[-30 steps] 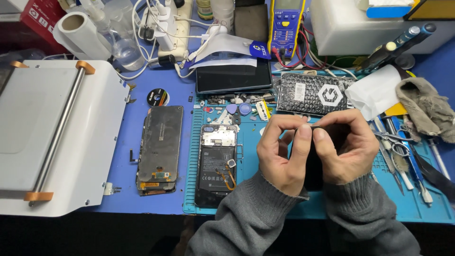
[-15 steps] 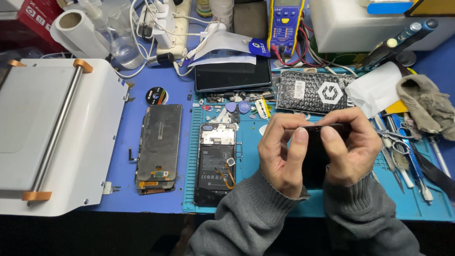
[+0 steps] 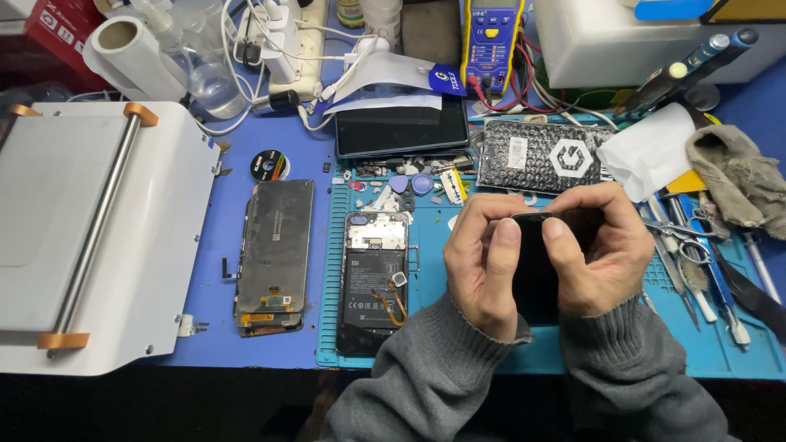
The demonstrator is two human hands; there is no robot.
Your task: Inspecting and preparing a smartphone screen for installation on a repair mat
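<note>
Two hands are gripping one dark phone panel [image 3: 536, 270] between them. Left of our fingers, an opened phone [image 3: 374, 278] is lying flat. Our left hand [image 3: 483, 262] and right hand [image 3: 602, 254] are pinching the panel's top edge, thumbs pressed together.
</note>
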